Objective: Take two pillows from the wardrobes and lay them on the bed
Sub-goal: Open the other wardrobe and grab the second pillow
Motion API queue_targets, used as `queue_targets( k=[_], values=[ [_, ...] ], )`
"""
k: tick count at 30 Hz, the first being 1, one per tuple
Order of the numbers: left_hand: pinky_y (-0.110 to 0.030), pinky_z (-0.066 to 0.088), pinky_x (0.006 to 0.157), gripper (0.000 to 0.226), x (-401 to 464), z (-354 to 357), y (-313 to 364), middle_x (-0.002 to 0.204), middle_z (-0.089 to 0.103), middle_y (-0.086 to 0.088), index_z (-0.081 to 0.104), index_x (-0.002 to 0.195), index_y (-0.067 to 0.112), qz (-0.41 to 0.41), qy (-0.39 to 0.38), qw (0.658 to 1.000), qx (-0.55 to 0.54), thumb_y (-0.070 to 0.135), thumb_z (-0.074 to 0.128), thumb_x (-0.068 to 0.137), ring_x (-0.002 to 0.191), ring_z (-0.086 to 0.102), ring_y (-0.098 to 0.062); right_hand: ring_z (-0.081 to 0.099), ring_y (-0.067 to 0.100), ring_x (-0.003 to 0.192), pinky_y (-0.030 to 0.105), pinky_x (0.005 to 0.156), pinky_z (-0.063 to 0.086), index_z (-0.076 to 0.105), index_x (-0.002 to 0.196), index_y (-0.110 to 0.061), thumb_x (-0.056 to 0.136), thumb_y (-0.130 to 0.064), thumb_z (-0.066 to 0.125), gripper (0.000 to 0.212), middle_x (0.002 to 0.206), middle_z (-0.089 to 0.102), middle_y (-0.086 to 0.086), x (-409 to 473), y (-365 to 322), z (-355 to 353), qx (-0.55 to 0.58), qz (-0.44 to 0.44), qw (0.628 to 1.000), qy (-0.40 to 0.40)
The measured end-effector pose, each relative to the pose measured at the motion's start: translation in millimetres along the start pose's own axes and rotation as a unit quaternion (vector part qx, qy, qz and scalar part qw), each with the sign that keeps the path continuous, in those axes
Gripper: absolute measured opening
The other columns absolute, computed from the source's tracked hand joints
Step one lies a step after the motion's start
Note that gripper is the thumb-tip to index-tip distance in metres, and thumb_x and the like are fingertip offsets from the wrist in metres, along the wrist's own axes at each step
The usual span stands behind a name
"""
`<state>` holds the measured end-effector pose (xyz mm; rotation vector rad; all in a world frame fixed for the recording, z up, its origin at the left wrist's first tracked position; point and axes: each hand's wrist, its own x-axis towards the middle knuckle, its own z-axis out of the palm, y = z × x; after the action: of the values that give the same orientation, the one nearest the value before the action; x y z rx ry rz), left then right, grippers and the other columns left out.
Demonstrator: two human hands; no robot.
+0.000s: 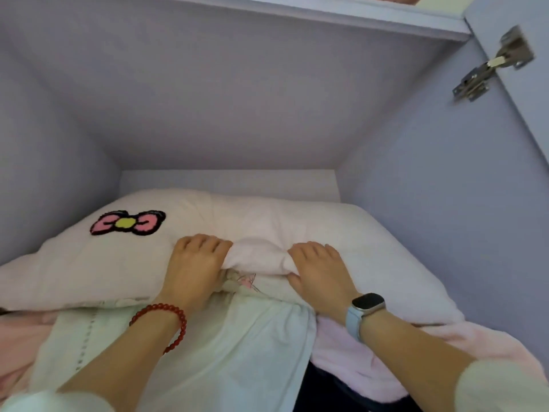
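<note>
A pale pink pillow (267, 224) with a pink bow patch (127, 223) lies across the top of a stack inside a lilac wardrobe compartment (225, 120). My left hand (197, 264), with a red bead bracelet on the wrist, grips the pillow's front edge at the middle. My right hand (318, 270), with a watch on the wrist, grips the same edge just to the right. The fabric bunches up between the two hands. The bed is not in view.
Under the pillow lie a pale green-white folded cloth (208, 352) and a fluffy pink blanket (371, 358). The shelf board (326, 16) runs overhead. The open door with a metal hinge (490, 66) stands at the right. The compartment's side walls are close on both sides.
</note>
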<state>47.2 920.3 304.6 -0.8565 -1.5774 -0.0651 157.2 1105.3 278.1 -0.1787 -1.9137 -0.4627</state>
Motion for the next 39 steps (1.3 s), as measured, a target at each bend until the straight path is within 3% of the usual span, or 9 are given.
queue_targets(
  k=[4, 14, 18, 20, 22, 25, 30, 35, 39],
  values=[
    [-0.039, 0.049, 0.060, 0.043, 16, -24, 13, 0.066, 0.066, -0.010, 0.067, 0.080, 0.005, -0.064, 0.087, 0.994, -0.015, -0.016, 0.074, 0.043, 0.061, 0.062, -0.030, 0.052, 0.024, 0.040, 0.019, 0.039, 0.035, 0.053, 0.062, -0.007, 0.046, 0.005, 0.080, 0.033, 0.048, 0.056, 0.006, 11, -2, -35, 0.022, 0.017, 0.989, 0.148],
    [-0.032, 0.027, 0.066, 0.041, -37, -143, 66, 0.075, 0.064, -0.008, 0.063, 0.090, 0.007, -0.086, 0.195, 0.976, -0.054, -0.010, 0.059, 0.053, 0.074, 0.053, -0.029, 0.052, 0.023, 0.057, 0.028, 0.056, 0.028, 0.059, 0.078, -0.008, 0.077, -0.016, 0.048, 0.014, 0.061, 0.059, 0.006, -62, 6, -138, 0.094, 0.000, 0.957, 0.275],
    [-0.032, 0.028, 0.064, 0.039, -89, -176, 96, 0.078, 0.063, -0.005, 0.065, 0.091, 0.013, -0.058, 0.064, 0.991, -0.101, 0.013, 0.051, 0.054, 0.073, 0.055, -0.029, 0.056, 0.026, 0.057, 0.026, 0.059, 0.041, 0.061, 0.074, -0.005, 0.077, -0.019, 0.046, 0.021, 0.064, 0.062, 0.008, -126, 3, -151, 0.154, -0.038, 0.969, 0.190],
    [-0.035, 0.035, 0.065, 0.037, -112, -184, 106, 0.083, 0.065, -0.004, 0.067, 0.091, 0.015, -0.011, -0.020, 0.995, -0.099, 0.027, 0.055, 0.057, 0.077, 0.061, -0.031, 0.061, 0.025, 0.069, 0.037, 0.082, 0.049, 0.064, 0.076, -0.007, 0.078, -0.025, 0.048, 0.024, 0.072, 0.066, 0.007, -152, 3, -151, 0.179, -0.079, 0.976, 0.097],
    [-0.046, 0.040, 0.081, 0.050, -124, -192, 107, 0.096, 0.064, -0.002, 0.066, 0.099, 0.017, 0.032, -0.121, 0.987, -0.099, 0.048, 0.048, 0.063, 0.096, 0.061, -0.029, 0.060, 0.022, 0.086, 0.043, 0.102, 0.034, 0.065, 0.085, -0.011, 0.079, -0.038, 0.047, 0.034, 0.084, 0.066, 0.006, -163, 4, -152, 0.209, -0.091, 0.974, -0.005],
    [-0.049, 0.012, 0.110, 0.073, -112, -203, 87, 0.117, 0.048, 0.014, 0.054, 0.117, 0.037, 0.000, -0.245, 0.949, -0.201, 0.078, 0.040, 0.058, 0.124, 0.035, -0.012, 0.058, 0.026, 0.085, 0.034, 0.092, 0.037, 0.064, 0.091, -0.012, 0.085, -0.040, 0.040, 0.037, 0.086, 0.066, 0.007, -152, 0, -157, 0.298, -0.055, 0.952, -0.030],
    [-0.048, 0.020, 0.110, 0.047, -50, -180, 60, 0.129, 0.051, 0.003, 0.052, 0.122, 0.028, -0.096, -0.113, 0.979, -0.143, 0.054, 0.043, 0.084, 0.123, 0.040, -0.021, 0.049, 0.026, 0.108, 0.035, 0.088, 0.037, 0.054, 0.115, -0.018, 0.088, -0.028, 0.052, 0.029, 0.112, 0.059, 0.005, -89, -4, -144, 0.295, 0.056, 0.953, 0.030],
    [-0.051, 0.017, 0.110, 0.066, 9, -126, 50, 0.146, 0.034, -0.004, 0.030, 0.138, 0.019, -0.174, -0.169, 0.968, -0.061, 0.058, 0.038, 0.085, 0.135, 0.027, -0.024, 0.016, 0.019, 0.138, 0.049, 0.112, 0.015, 0.016, 0.141, -0.021, 0.082, -0.061, 0.043, 0.076, 0.150, 0.023, 0.002, -30, 0, -113, 0.208, 0.087, 0.966, -0.123],
    [-0.042, 0.032, 0.096, 0.046, -3, -94, 56, 0.121, 0.058, -0.007, 0.056, 0.112, 0.014, -0.210, -0.218, 0.952, -0.039, 0.047, 0.036, 0.088, 0.113, 0.049, -0.027, 0.018, 0.018, 0.137, 0.049, 0.113, 0.009, 0.024, 0.139, -0.027, 0.085, -0.064, 0.032, 0.065, 0.150, 0.026, 0.000, -37, -6, -81, 0.184, 0.093, 0.966, -0.157]
  ],
)
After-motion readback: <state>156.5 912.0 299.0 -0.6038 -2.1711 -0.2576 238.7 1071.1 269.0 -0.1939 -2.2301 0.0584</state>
